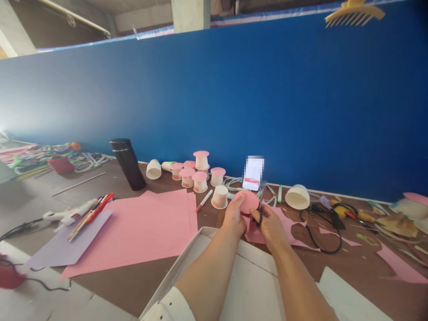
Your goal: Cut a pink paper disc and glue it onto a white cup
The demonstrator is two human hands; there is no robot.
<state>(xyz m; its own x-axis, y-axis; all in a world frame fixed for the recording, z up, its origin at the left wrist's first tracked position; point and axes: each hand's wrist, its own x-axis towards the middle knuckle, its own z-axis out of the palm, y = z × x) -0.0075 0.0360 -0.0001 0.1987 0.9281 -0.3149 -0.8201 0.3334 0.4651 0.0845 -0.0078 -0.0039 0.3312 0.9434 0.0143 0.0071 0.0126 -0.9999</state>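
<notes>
My left hand (236,217) pinches a round piece of pink paper (246,201) by its left edge. On the other side, my right hand (270,224) is closed around the dark handles of a pair of scissors (260,214), whose blades point up beside the disc's right edge. Below both hands lies a cut pink paper sheet (289,227) with curved notches. A paper cup (220,197) stands upside down just left of my left hand, near a capped marker (203,200). Behind it, several upturned cups carry pink discs, such as this pink-topped cup (218,176).
Large pink sheets (143,223) lie to the left, with a glue gun (70,214) and a red utility knife (92,215) nearby. A black bottle (128,164) and a lit phone (253,174) stand by the blue partition (214,98). A white box (257,285) lies under my forearms.
</notes>
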